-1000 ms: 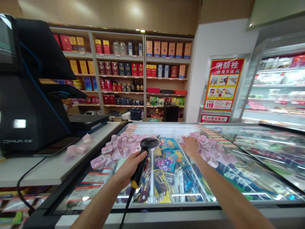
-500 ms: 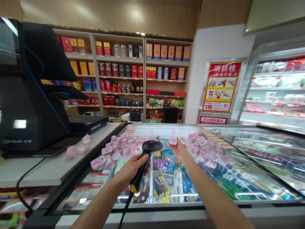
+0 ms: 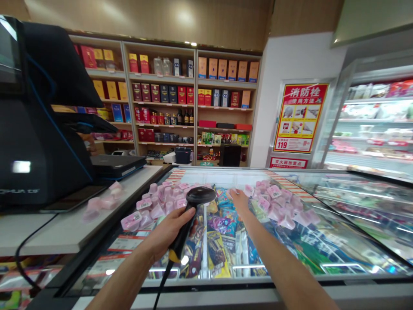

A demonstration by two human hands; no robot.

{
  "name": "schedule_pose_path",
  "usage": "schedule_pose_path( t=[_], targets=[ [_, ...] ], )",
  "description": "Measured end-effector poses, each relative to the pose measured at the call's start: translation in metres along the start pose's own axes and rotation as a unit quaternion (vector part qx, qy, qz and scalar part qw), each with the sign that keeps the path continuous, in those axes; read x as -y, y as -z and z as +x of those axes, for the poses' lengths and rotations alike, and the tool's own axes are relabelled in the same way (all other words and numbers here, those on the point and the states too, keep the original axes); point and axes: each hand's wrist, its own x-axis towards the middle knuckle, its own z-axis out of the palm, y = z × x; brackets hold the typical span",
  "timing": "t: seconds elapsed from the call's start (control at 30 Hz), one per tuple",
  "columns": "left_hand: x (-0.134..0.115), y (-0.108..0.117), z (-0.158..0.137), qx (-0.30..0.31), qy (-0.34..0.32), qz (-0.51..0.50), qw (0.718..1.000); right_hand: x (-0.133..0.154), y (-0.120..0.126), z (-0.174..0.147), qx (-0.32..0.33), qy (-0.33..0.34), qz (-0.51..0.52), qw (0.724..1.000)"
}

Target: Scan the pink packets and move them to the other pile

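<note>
My left hand [image 3: 176, 230] is wrapped round the handle of a black and yellow barcode scanner [image 3: 200, 196], its head raised over the glass-topped freezer [image 3: 206, 280]. A cable hangs from the handle. Farther right, my right hand [image 3: 238, 201] reaches over the middle of the glass. No pink cup shows in it; its fingers are blurred, and I cannot tell whether they hold anything. Several small pink cups with labelled lids lie in a left pile [image 3: 163, 200] and a right pile [image 3: 277, 200], one on either side of my hands.
On the left counter [image 3: 64, 232] stand a black checkout terminal [image 3: 41, 129] and a few pink cups [image 3: 103, 202]. Colourful packets [image 3: 222, 224] show through the glass. Shelves of boxed goods [image 3: 163, 94] line the back. A lit display fridge [image 3: 374, 116] stands right.
The labelled pink cup that was in my right hand no longer shows there. My right hand has turned slightly. My left hand and the scanner have shifted a little left.
</note>
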Motion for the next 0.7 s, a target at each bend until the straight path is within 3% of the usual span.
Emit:
schedule_pose_path(
  t=[0.07, 0.13, 0.3, 0.53, 0.63, 0.7],
  targets=[
    [-0.002, 0.001, 0.001, -0.022, -0.004, -0.004, 1.0, -0.003, -0.006, -0.001, -0.027, 0.046, -0.156, 0.986],
    [-0.002, 0.004, 0.003, -0.028, -0.003, -0.001, 1.0, -0.004, -0.015, -0.003, -0.029, 0.076, -0.247, 0.966],
    [0.003, 0.01, 0.01, -0.023, -0.011, 0.02, 0.999, -0.005, -0.039, -0.009, 0.013, 0.139, -0.341, 0.93],
    [0.01, 0.009, 0.018, -0.026, 0.008, 0.024, 0.999, -0.002, -0.048, -0.005, 0.083, 0.157, -0.35, 0.92],
    [0.011, 0.008, 0.02, -0.02, 0.009, 0.021, 1.0, 0.0, -0.031, 0.004, 0.082, 0.206, -0.345, 0.912],
    [0.01, 0.006, 0.02, -0.02, 0.009, 0.015, 1.0, 0.002, -0.01, 0.013, 0.037, 0.234, -0.361, 0.902]
  ],
)
